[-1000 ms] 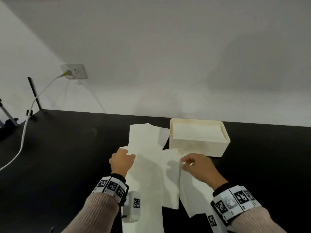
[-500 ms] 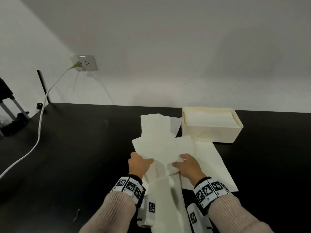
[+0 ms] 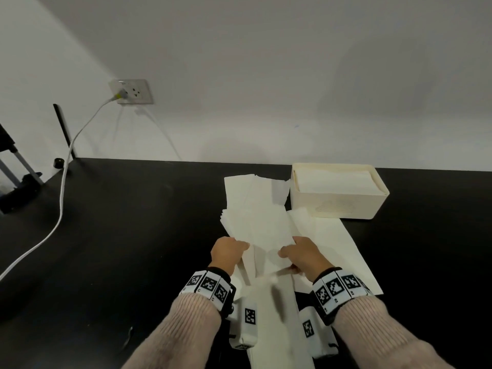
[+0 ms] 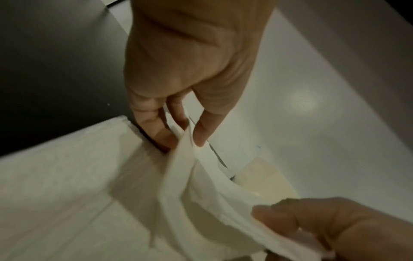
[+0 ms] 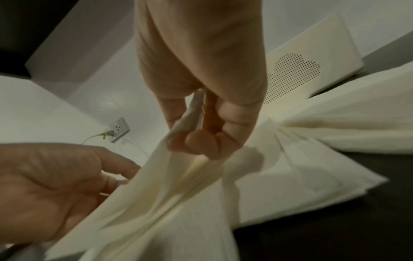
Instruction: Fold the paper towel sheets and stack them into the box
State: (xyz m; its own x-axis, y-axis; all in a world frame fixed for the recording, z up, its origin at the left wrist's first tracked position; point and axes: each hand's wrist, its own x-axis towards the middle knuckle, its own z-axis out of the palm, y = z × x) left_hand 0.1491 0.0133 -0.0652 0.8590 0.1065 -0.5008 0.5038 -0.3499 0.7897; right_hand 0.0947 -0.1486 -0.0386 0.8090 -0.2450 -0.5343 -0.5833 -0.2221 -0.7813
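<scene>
A white paper towel sheet (image 3: pixel 262 230) hangs lifted between both hands over the black table (image 3: pixel 119 235). My left hand (image 3: pixel 229 250) pinches its left near corner (image 4: pixel 187 137) between thumb and fingers. My right hand (image 3: pixel 298 253) pinches the right near corner (image 5: pixel 192 113). Under them lies a long strip of more sheets (image 3: pixel 277 323), and another flat sheet (image 3: pixel 338 249) lies to the right. The cream box (image 3: pixel 338 206) stands at the back right, with folded sheets (image 3: pixel 335 179) stacked inside it. In the right wrist view the box's dotted side (image 5: pixel 292 74) shows just beyond my fingers.
A white cable (image 3: pixel 61 198) runs from a wall socket (image 3: pixel 131 91) down across the table's left side. A dark stand (image 3: pixel 16 182) sits off the far left edge. A white wall rises behind the table.
Both hands have drawn back towards me and closer together, lifting the sheet's near edge. The head view has shifted so the box sits further right.
</scene>
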